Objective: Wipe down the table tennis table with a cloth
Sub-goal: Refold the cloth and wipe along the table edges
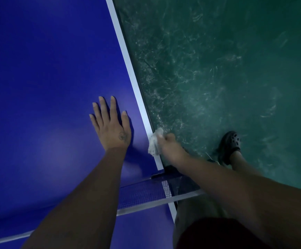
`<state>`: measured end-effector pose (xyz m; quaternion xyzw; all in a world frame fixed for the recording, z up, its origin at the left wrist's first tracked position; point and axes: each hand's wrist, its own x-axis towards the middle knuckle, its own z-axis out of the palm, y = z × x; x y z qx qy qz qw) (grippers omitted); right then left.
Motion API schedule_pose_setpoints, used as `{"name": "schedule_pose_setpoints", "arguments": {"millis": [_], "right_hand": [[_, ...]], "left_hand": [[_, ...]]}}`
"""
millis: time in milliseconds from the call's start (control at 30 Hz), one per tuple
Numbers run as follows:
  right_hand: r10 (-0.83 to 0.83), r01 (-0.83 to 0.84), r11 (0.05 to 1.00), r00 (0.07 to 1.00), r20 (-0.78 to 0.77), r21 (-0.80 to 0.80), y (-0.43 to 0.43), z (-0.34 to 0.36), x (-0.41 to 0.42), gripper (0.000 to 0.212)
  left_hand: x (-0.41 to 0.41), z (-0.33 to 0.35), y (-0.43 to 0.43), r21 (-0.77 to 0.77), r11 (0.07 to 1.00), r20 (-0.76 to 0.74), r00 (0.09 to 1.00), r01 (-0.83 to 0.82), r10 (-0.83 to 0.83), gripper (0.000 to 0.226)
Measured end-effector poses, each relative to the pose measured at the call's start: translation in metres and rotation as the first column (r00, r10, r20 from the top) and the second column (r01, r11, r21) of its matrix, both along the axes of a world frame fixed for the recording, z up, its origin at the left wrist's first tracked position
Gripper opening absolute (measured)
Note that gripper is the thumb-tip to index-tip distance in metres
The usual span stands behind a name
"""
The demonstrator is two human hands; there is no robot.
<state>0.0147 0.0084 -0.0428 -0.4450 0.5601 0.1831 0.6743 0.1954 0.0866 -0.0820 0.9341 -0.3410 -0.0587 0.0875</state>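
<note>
The blue table tennis table (pixel 47 72) fills the left half of the view, with a white line (pixel 128 63) along its right edge. My left hand (pixel 111 125) lies flat on the blue top, fingers straight and spread. My right hand (pixel 171 147) grips a crumpled white cloth (pixel 155 141) and holds it against the white edge line, just right of my left hand. The right hand is blurred.
The net (pixel 142 193) with its white top band crosses the table below my hands, and its black clamp (pixel 167 170) sits at the table's edge. The green floor (pixel 227 60) lies to the right. My foot in a dark clog (pixel 230 144) stands there.
</note>
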Motion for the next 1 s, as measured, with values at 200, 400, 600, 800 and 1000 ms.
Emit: {"name": "schedule_pose_setpoints", "arguments": {"millis": [200, 400, 600, 800, 1000], "right_hand": [[0.04, -0.031, 0.987, 0.998, 0.049, -0.159, 0.014, -0.012, 0.005, 0.062], [0.012, 0.016, 0.989, 0.983, 0.186, -0.15, 0.025, -0.009, 0.012, 0.064], [-0.002, 0.052, 0.976, 0.972, 0.234, -0.21, -0.012, -0.025, 0.06, 0.011], [0.174, -0.102, 0.966, 0.936, 0.308, -0.236, -0.029, -0.029, 0.051, 0.069], [0.18, -0.133, 0.969, 0.959, 0.22, -0.21, -0.005, -0.023, 0.033, 0.071]], "left_hand": [[0.002, -0.007, -0.004, -0.024, 1.0, 0.063, 0.998, -0.019, 0.02, 0.061], [0.004, -0.012, -0.003, -0.044, 0.999, 0.104, 0.994, -0.007, 0.012, 0.061], [0.005, -0.013, -0.004, -0.051, 0.999, 0.101, 0.995, -0.005, 0.01, 0.06], [0.004, -0.011, -0.003, -0.066, 0.998, 0.089, 0.996, -0.002, 0.008, 0.059], [0.004, -0.011, -0.002, -0.07, 0.998, 0.086, 0.996, 0.006, 0.0, 0.058]]}}
